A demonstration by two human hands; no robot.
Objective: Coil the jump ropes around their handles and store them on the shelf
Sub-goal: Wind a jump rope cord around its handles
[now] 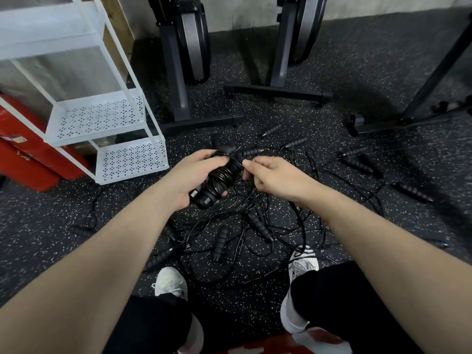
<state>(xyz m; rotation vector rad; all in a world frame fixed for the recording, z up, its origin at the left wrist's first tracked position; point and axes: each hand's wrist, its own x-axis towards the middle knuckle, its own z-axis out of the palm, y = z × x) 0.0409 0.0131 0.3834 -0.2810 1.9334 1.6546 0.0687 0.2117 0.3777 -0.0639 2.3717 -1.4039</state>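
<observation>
My left hand [190,175] grips a pair of black ribbed jump rope handles [221,178] held together, with thin black cord wound round them in several turns. My right hand [273,176] pinches the loose cord just right of the handles. Below them a tangle of black jump ropes [245,226] lies on the speckled floor, with several more handles scattered about, such as one handle [260,226] near the middle and another handle [413,192] to the right. The white metal shelf [127,159] stands at the left, its perforated trays bare.
Two dark exercise machines [189,47] stand against the far wall, their base bars [278,92] on the floor beyond the ropes. Another machine frame [398,121] is at the right. A red box [28,159] sits behind the shelf. My white shoes [169,282] flank the pile.
</observation>
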